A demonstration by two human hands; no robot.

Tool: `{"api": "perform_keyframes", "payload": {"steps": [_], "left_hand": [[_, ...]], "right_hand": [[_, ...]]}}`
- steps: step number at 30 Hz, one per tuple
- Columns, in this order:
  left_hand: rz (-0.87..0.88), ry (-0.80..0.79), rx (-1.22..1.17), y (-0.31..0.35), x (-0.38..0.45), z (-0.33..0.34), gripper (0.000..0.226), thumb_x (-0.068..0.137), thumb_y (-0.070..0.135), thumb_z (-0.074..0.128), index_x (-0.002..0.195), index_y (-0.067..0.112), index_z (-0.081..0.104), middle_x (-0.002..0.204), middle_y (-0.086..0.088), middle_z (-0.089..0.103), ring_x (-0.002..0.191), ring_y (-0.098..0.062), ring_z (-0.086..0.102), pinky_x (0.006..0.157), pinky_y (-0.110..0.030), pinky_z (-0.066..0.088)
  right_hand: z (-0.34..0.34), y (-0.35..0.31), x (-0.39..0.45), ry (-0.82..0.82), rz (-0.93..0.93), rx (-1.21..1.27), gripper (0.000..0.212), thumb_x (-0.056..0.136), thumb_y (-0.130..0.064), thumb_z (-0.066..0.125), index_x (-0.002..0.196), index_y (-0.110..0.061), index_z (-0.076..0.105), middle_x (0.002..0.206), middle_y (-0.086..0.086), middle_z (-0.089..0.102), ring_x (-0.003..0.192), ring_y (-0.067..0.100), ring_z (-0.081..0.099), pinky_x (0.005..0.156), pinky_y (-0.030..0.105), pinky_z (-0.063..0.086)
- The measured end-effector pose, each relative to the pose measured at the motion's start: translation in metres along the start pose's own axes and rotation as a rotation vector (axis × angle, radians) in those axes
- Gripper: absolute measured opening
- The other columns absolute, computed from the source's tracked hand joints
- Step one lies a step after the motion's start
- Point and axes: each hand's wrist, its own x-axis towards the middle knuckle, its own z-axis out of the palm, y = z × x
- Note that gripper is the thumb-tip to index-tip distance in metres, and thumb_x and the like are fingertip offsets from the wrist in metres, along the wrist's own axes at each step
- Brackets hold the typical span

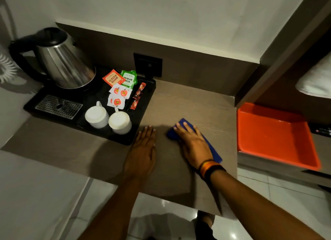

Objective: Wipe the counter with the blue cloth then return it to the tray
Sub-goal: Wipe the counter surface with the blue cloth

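The blue cloth point(183, 123) lies flat on the brown wooden counter point(202, 107), right of centre. My right hand point(192, 143) presses down on it with fingers spread, covering most of it; blue edges show past the fingertips and along the wrist side. My left hand point(143, 150) rests palm-down on the bare counter just left of the cloth, holding nothing, its fingertips close to the black tray's corner. An empty orange tray point(275, 132) sits on a lower surface to the right of the counter.
A black tray point(146, 103) at the left holds a steel kettle point(62, 60), two white cups point(107, 118), tea bags and sachets point(121, 89). A wall socket point(147, 65) sits behind. The counter's front edge is near my forearms; tiled floor lies below.
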Motion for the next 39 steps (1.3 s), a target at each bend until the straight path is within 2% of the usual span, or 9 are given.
{"api": "perform_keyframes", "payload": {"steps": [3,8,10,16,24,27,30,33,39], "left_hand": [[-0.001,0.005,-0.006,-0.003,-0.002,0.001,0.058,0.109,0.027,0.034,0.163,0.020,0.016,0.174,0.000,0.012,0.161,-0.017,0.005,0.132,-0.043,0.013],[0.014,0.058,0.007,-0.005,0.000,0.006,0.059,0.104,0.030,0.029,0.162,0.019,0.022,0.172,-0.002,0.019,0.156,-0.011,0.002,0.129,-0.033,0.005],[0.018,0.051,0.015,-0.005,0.000,0.007,0.060,0.104,0.031,0.028,0.162,0.019,0.022,0.172,-0.002,0.020,0.156,-0.012,0.004,0.129,-0.032,0.005],[0.017,0.063,-0.005,0.000,-0.002,0.001,0.059,0.105,0.021,0.040,0.162,0.017,0.024,0.172,-0.004,0.020,0.155,-0.010,0.003,0.129,-0.032,0.005],[0.057,-0.018,-0.003,-0.010,0.005,0.005,0.064,0.102,0.035,0.020,0.163,0.016,0.019,0.173,-0.003,0.015,0.161,-0.015,0.006,0.132,-0.043,0.014],[0.070,0.002,0.018,-0.010,0.008,0.008,0.066,0.099,0.034,0.020,0.162,0.014,0.022,0.172,-0.005,0.018,0.160,-0.016,0.009,0.132,-0.043,0.014],[0.048,0.029,0.053,-0.005,0.007,0.006,0.062,0.102,0.023,0.034,0.162,0.014,0.022,0.172,-0.005,0.019,0.160,-0.016,0.010,0.132,-0.040,0.012],[0.026,0.023,0.034,-0.005,0.006,0.004,0.062,0.104,0.021,0.037,0.163,0.016,0.019,0.173,-0.003,0.016,0.160,-0.014,0.009,0.132,-0.039,0.013],[0.007,0.024,0.020,-0.007,0.005,0.006,0.061,0.103,0.028,0.027,0.163,0.017,0.020,0.173,-0.002,0.017,0.160,-0.015,0.011,0.132,-0.041,0.015]], "right_hand": [[-0.014,0.032,-0.016,0.043,0.079,-0.004,0.059,0.099,-0.011,0.051,0.154,-0.029,0.040,0.163,-0.009,0.035,0.155,0.011,0.020,0.129,0.045,0.013],[-0.025,0.041,0.057,0.175,0.353,-0.025,0.053,0.101,-0.016,0.046,0.153,-0.023,0.042,0.164,-0.001,0.035,0.155,0.020,0.022,0.128,0.046,0.012],[-0.015,0.021,0.071,0.150,0.339,-0.018,0.055,0.100,-0.014,0.046,0.154,-0.024,0.040,0.165,-0.001,0.034,0.156,0.021,0.021,0.128,0.048,0.012],[-0.001,0.003,-0.008,-0.037,-0.045,-0.036,0.060,0.101,-0.015,0.048,0.156,-0.034,0.033,0.165,-0.014,0.027,0.156,0.008,0.013,0.129,0.040,0.005],[-0.018,0.040,0.104,0.155,0.331,-0.044,0.053,0.101,-0.016,0.045,0.153,-0.023,0.041,0.164,0.000,0.036,0.155,0.020,0.022,0.128,0.047,0.012],[-0.002,0.003,0.122,0.089,0.255,-0.020,0.056,0.100,-0.014,0.044,0.155,-0.028,0.038,0.165,-0.002,0.032,0.156,0.018,0.020,0.128,0.048,0.012],[0.011,-0.027,0.067,-0.069,0.065,0.029,0.061,0.100,-0.019,0.046,0.156,-0.037,0.031,0.167,-0.008,0.028,0.157,0.019,0.016,0.128,0.048,0.012],[0.000,-0.007,0.009,-0.036,-0.030,0.031,0.063,0.097,-0.014,0.049,0.155,-0.034,0.035,0.164,-0.011,0.032,0.155,0.012,0.018,0.129,0.044,0.011],[-0.008,0.008,0.078,0.081,0.240,-0.023,0.055,0.101,-0.018,0.046,0.155,-0.028,0.038,0.165,-0.005,0.034,0.156,0.017,0.019,0.129,0.046,0.011]]}}
